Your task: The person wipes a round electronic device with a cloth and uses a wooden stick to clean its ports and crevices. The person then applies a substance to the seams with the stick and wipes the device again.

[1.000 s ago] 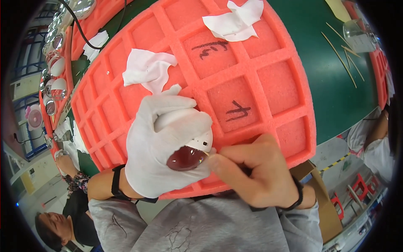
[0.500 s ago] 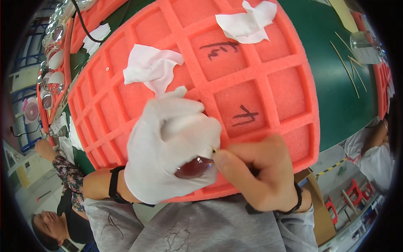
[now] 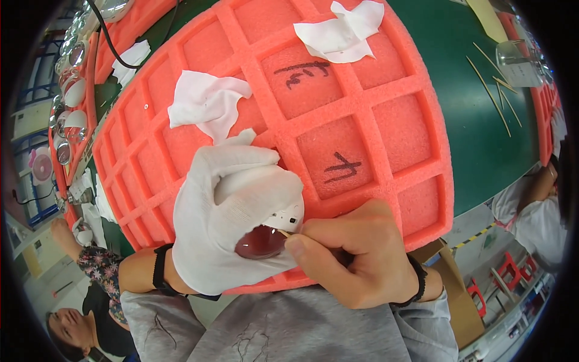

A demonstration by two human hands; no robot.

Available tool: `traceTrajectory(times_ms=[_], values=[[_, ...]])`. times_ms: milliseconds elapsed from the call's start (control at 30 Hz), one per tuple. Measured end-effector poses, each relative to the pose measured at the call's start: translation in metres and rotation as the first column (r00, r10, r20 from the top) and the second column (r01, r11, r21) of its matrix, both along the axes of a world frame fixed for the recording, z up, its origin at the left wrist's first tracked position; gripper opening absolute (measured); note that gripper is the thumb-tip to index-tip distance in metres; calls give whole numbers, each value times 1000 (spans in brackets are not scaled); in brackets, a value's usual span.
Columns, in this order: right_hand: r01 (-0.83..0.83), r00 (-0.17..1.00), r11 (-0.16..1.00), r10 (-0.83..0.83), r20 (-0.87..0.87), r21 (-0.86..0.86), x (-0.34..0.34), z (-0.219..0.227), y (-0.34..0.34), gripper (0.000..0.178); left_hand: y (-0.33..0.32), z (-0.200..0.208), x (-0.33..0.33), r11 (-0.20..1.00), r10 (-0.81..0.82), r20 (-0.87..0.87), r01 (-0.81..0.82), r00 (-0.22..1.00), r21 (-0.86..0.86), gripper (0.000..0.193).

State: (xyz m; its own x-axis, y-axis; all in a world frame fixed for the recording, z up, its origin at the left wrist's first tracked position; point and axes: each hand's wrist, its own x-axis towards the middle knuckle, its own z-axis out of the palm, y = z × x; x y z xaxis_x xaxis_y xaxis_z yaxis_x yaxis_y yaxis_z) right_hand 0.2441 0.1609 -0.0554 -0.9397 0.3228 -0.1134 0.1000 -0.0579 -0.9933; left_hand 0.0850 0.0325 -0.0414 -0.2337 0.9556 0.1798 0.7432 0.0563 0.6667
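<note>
Foam tray (image 3: 403, 133): on the table (image 3: 443, 78).
Round thing (image 3: 259, 243): in the left hand (image 3: 232, 220).
Small stick (image 3: 284, 233): in the right hand (image 3: 359, 256).
Near cloth (image 3: 210, 101): on the tray, past the left hand.
Far cloth (image 3: 342, 31): on the tray, farther right.
Loose sticks (image 3: 488, 96): right of the tray.
Jar (image 3: 517, 65): just right of those.

Green table (image 3: 470, 163) before me carries: compartmented pink-red foam tray (image 3: 371, 130); loose wooden sticks (image 3: 488, 96), to my right; clear container (image 3: 512, 67), near sticks; yellow sheet (image 3: 487, 17), beyond; white cloth (image 3: 137, 53), left.

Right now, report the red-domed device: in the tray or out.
Out: the gloved left hand grips the red-domed device over the foam tray.
</note>
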Motion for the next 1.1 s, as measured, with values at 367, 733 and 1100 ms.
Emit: traceTrajectory(times_ms=[367,733,1100], values=[[7,999,1000,-8,-34,-28,3,0,1,19,4,-1,5,997,61,-19,-60,998,46,68],[136,988,980,-146,-59,-146,6,2,10,23,6,-5,9,993,84,-7,-83,996,83,62],[-24,998,1000,25,-65,5,5,2,10,28,-1,-8,-22,996,-84,215,78,973,36,55]])
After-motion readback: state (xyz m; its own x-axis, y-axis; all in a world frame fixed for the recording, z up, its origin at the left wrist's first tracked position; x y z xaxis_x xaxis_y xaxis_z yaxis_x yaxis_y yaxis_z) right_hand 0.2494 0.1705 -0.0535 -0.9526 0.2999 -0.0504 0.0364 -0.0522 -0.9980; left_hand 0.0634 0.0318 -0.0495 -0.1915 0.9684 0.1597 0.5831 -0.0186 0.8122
